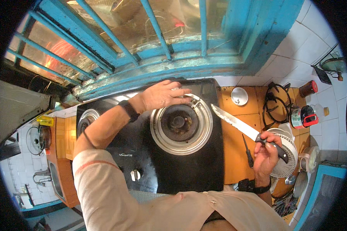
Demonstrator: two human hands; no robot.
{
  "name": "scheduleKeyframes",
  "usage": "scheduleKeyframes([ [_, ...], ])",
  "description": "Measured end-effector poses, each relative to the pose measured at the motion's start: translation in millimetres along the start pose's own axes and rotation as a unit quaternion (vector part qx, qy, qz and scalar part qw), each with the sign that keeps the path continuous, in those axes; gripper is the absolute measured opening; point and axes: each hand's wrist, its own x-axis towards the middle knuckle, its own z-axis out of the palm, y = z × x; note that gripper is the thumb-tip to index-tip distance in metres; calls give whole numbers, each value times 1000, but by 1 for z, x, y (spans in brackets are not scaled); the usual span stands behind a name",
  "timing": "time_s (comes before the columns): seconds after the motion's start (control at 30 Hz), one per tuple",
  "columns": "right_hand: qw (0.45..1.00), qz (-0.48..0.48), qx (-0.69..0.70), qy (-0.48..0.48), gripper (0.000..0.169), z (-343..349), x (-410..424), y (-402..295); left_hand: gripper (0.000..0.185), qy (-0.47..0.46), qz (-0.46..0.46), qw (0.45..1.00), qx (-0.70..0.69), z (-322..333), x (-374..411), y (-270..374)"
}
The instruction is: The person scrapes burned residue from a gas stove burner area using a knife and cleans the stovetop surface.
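My left hand point(167, 95) reaches over the back rim of the metal drip ring point(204, 134) around the burner. Its fingers are bent down at the rim, and whether they grip anything is hidden. Inside the ring sits a dark, dirty round burner point(179, 122), on a black glass gas cooktop point(190, 173). On the right, my right hand point(267, 153) is closed around the black handle of a kitchen knife point(237, 122). The knife's blade points up and left, its tip near the cooktop's right edge, and bears pale smears.
On the orange tiled counter point(234, 173) lie a screwdriver point(247, 151), a small white dish point(239, 96) and a black pan support point(277, 106). A white fan point(283, 153) and a red-handled bottle point(303, 117) stand farther right. Blue window bars point(204, 29) rise behind the cooktop.
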Motion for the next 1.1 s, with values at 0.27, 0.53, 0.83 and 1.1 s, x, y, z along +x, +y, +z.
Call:
scheduleKeyframes([
  [0.27,997,33,-17,64,15,-5,-13,12,48,43,127,991,5,35,29,-25],
  [0.53,998,33,-7,61,14,-5,-4,17,48,37,76,996,-6,42,2,-21],
  [0.83,996,51,-1,70,15,-6,1,14,37,53,-119,989,-66,50,-52,20],
  [1.1,999,36,-4,38,14,-16,3,14,26,88,-273,953,-94,39,-75,68],
])
